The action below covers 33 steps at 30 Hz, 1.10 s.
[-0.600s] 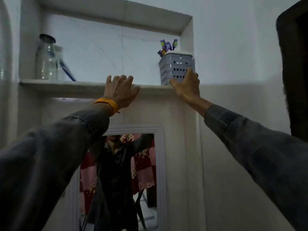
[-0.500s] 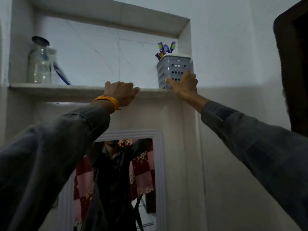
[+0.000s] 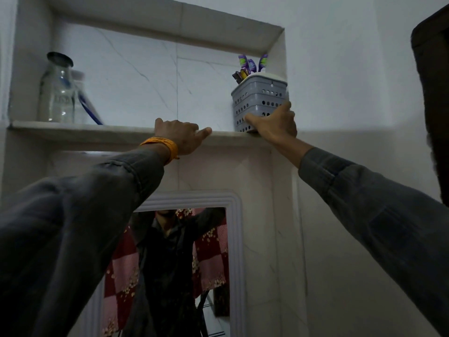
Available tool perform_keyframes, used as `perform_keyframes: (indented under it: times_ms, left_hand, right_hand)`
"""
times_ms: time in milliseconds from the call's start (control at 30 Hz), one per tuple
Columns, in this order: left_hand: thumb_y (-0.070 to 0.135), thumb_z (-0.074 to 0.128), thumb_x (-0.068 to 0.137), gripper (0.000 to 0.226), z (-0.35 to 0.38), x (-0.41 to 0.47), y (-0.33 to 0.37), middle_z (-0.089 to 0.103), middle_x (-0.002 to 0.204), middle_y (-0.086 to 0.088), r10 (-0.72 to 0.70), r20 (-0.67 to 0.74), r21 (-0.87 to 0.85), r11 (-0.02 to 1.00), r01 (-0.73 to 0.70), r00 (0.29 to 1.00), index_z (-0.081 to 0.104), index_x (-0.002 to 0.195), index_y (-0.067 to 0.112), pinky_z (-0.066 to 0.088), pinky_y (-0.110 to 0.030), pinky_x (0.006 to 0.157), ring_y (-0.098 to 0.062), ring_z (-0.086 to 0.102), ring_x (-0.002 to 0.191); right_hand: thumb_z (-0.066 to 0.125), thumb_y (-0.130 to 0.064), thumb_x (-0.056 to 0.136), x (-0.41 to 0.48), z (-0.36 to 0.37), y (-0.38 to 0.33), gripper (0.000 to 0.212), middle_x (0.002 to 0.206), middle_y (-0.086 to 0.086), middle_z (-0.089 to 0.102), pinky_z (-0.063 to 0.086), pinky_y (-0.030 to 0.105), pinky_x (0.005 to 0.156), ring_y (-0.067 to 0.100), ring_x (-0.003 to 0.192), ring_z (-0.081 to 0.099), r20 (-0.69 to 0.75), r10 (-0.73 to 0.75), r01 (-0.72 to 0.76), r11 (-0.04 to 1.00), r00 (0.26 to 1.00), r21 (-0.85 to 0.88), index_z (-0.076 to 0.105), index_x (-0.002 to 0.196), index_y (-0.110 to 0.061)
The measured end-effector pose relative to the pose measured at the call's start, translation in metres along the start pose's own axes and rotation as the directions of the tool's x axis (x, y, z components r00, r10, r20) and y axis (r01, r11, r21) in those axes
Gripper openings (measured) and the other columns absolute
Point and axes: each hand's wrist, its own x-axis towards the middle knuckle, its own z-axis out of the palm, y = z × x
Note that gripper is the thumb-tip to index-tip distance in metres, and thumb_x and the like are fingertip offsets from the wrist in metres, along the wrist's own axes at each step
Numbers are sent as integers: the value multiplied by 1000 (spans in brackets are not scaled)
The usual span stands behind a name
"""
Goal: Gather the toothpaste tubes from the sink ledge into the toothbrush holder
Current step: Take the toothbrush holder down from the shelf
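The right hand (image 3: 274,125) hides the toothbrush holder's (image 3: 260,98) lower corner. Items inside it are too small to identify. The shelf (image 3: 73,132) top is out of sight.

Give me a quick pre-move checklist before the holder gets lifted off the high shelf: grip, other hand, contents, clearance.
1. Right hand on the grey toothbrush holder: ok, thumb and fingers wrap its lower part.
2. Holder seated on the shelf: ok, its base sits at the front edge, upright.
3. Left hand free: not ok, its fingers are curled over the shelf edge, holding nothing.
4. Contents secure: cannot tell; toothbrushes stick up above the rim, and how loose they are is not visible.
5. Clearance from the glass jar: ok, it stands at the far left end.
6. Toothpaste tubes in sight: not ok, none visible in this view.
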Motion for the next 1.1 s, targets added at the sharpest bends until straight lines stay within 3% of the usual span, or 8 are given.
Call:
perform_keyframes:
  times_ms: [167,333,433,500,633,767,967,1100]
  left_hand:
    - [60,22,98,59,0,-20,8,60,126,-16,-44,-27,-38,998,43,999,54,125,19,32,-50,101,-37,52,116]
    - [54,39,97,54,15,-80,19,49,139,-15,-10,-252,-270,961,-61,968,48,135,17,29,-52,110,-35,41,132]
    - [49,42,97,53,29,-138,25,50,141,-12,-47,-249,-400,915,-59,967,46,138,17,33,-50,107,-33,44,131]
    - [49,40,97,53,44,-182,25,52,139,-11,-58,-208,-432,901,-38,976,46,139,17,36,-49,106,-31,46,129]
    - [48,35,94,47,89,-283,22,54,128,-7,-39,-112,-414,910,-11,993,46,132,21,41,-46,96,-28,50,114]
    - [50,35,95,54,139,-387,24,54,132,-9,-116,92,-360,922,142,989,47,136,18,40,-45,98,-29,50,119]
    - [50,37,94,59,196,-513,27,53,139,-11,-234,411,-273,891,364,881,45,140,15,37,-48,103,-33,50,125]
    - [50,39,95,58,218,-575,22,53,138,-15,-244,561,-225,875,429,791,46,139,13,42,-49,103,-36,51,123]
  right_hand:
    - [85,-58,72,-28,-37,-4,110,145,13,50,54,43,99,33,131,56,-11,14,-13,997,1000,76,28,154,-12]
    - [90,-51,68,-92,-74,16,103,138,7,59,57,32,88,23,121,63,35,-17,7,967,999,256,38,148,-14]
    - [95,-39,72,-148,-82,48,95,131,-3,63,53,15,72,13,111,65,146,-1,-50,938,989,342,42,146,-13]
    - [97,-30,72,-191,-79,77,97,131,-6,58,49,12,73,12,112,61,216,32,-109,929,976,355,38,147,-11]
    - [99,-21,71,-289,-64,151,102,129,-7,55,52,28,90,15,113,59,365,137,-257,918,921,302,35,149,-9]
    - [100,-16,68,-403,-53,219,104,129,-6,56,52,32,91,16,113,59,509,254,-397,897,822,194,35,149,-8]
    - [102,-23,45,-552,-46,287,115,131,6,62,49,27,88,18,114,62,600,394,-521,852,696,45,42,141,0]
    - [105,-12,50,-617,-45,311,113,135,11,60,48,25,90,19,118,59,629,494,-603,796,601,-50,40,142,1]
